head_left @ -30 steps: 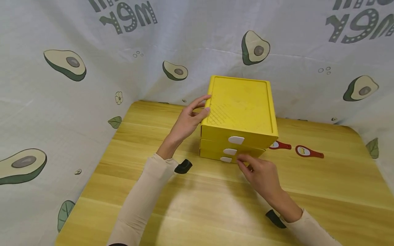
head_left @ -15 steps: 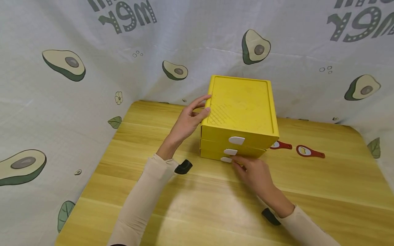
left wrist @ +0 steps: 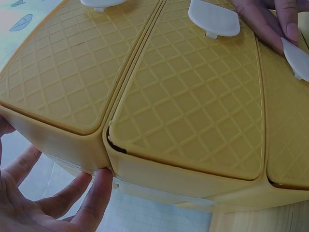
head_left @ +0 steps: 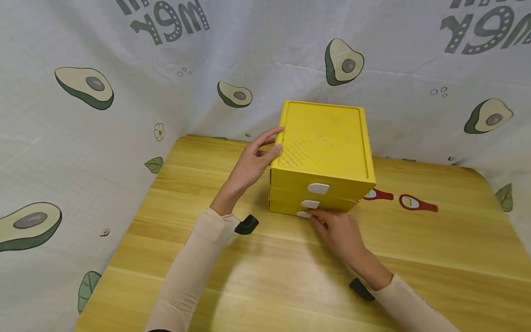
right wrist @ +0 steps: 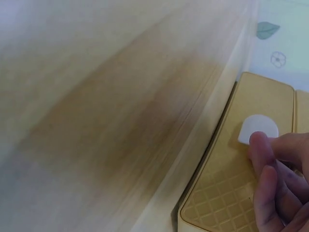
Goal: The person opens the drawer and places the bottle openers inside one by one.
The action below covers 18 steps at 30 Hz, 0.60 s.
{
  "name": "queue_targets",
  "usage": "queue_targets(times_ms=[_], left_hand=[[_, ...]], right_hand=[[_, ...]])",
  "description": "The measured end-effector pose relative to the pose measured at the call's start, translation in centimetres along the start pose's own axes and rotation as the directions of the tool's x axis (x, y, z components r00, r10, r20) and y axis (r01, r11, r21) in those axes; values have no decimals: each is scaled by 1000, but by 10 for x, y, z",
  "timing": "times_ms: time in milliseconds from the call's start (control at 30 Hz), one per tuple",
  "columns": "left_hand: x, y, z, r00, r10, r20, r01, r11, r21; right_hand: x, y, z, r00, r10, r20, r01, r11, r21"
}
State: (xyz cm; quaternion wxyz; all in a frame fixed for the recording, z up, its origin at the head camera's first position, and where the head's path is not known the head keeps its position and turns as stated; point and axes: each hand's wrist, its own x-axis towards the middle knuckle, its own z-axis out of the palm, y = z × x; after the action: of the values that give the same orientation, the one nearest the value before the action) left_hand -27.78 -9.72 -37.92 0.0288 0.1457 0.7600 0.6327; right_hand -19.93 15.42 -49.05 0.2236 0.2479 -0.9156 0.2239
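A yellow three-drawer cabinet stands on the wooden table, with one white handle on each drawer front. My left hand lies against its left side, thumb and fingertips touching the top's edge. The left wrist view shows those fingers spread and fairly straight along the cabinet wall. Low at the front, my right hand pinches the white handle of the bottom drawer between thumb and index finger. The middle handle and the top handle are untouched. All three drawers look closed.
Two red-handled flat items with oval white faces lie right of the cabinet; one red-handled item is in full sight, the other partly hidden. A white avocado-print cloth hangs behind and at the left of the table.
My right hand has moved left from beside the bottom drawer's handle and now pinches it. The left hand stays on the cabinet's side. No drawer has visibly moved.
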Motion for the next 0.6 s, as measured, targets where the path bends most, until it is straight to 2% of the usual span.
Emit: queue_targets(times_ms=[600], left_hand=[[-1,1,0,1000,12,2,-12,1000,5]], right_hand=[[4,-4,1,1000,20,13,-20,999,-31]])
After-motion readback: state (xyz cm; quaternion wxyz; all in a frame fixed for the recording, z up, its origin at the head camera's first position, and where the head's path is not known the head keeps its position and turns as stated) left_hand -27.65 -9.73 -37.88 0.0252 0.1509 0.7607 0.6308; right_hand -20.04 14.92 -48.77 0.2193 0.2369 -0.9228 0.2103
